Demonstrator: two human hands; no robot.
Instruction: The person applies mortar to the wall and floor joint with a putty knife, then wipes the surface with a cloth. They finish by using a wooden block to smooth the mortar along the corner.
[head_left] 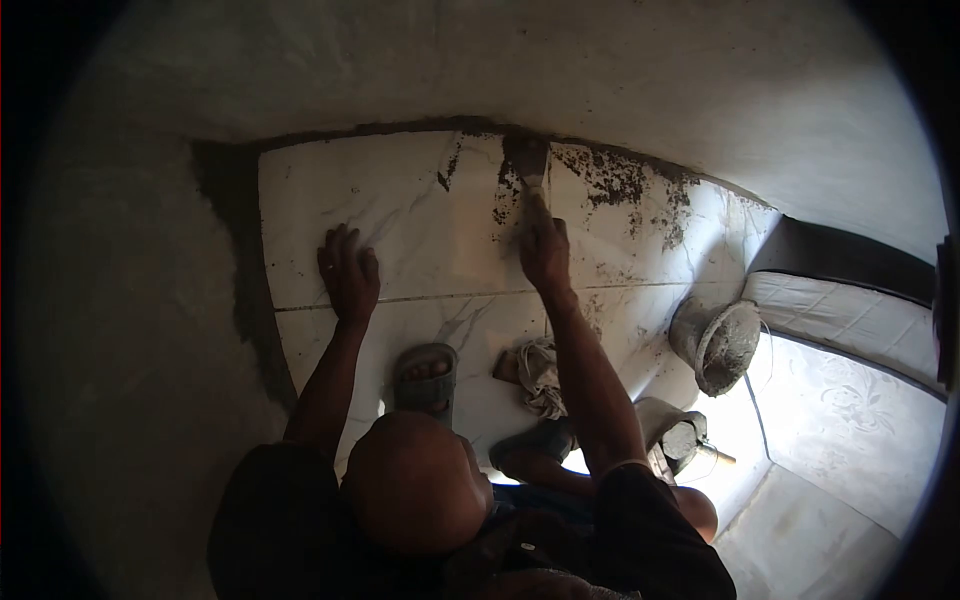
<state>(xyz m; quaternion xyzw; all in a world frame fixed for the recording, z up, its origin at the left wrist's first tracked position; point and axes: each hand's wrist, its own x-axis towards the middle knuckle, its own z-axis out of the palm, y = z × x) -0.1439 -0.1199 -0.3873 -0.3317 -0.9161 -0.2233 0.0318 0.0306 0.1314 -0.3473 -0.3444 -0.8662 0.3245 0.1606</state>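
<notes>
"Against the far edge of the white tiles (pixel 400 190), where they meet the dark strip (pixel 228 190), what's that?"

"A scraper (pixel 528 162), its blade flat-looking and dark, with the right hand (pixel 545 252) behind it. The fingers are curled closed around the handle."

"And on the tiles by the scraper?"

"Dark crumbs (pixel 615 180) to both sides of it, thickest just to its right in the view."

"Where's the left hand (pixel 349 278)?"

"To the left of the scraper and a little lower in the view, laid on a tile. Its fingers are partly spread, and I see nothing held; what's under the palm I can't tell."

"Anything below the scraper?"

"A crumpled cloth (pixel 541 378), beyond the right hand, and a foot in a grey sandal (pixel 427 372) lower left of the scraper."

"Now the containers."

"Well apart from the scraper, lower right, a bucket (pixel 690 330) leans with its mouth showing. Grey, rough stuff coats the inside; how deep it goes, I can't tell."

"Only that one?"

"Further down from the scraper, below the bucket, there's a smaller container (pixel 655 420). Something grey and roundish shows at its mouth, beside a tan handle end (pixel 724 458). Whether that grey is a tool or mix, I can't make out."
</notes>
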